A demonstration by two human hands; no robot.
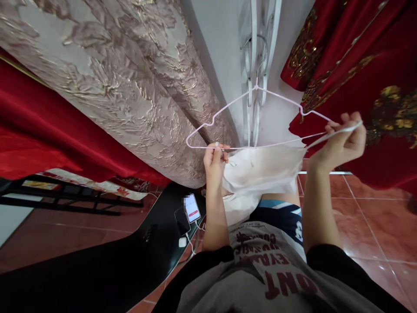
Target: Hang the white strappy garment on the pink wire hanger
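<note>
A thin pale pink clothes hanger [276, 93] spreads in front of me, its metal hook up by the white rack. My left hand [215, 156] is closed on the lower bar near its left corner, a ring on one finger. Just below the bar hangs a thin white garment [263, 167], draped over my lap; its top edge runs close to my left fingers. At the hanger's right end, my right hand [348, 137] pinches the garment's white strap [345, 129], pulled taut to the right. My right fingers cover that corner of the hanger.
A white metal rack [250, 117] stands against the wall ahead. Pinkish brocade fabric [146, 65] hangs at left, red embroidered fabric [345, 82] at right. A lit phone [192, 208] with charging cables lies on a black bench [130, 256]. Red tiles [368, 217] cover the floor.
</note>
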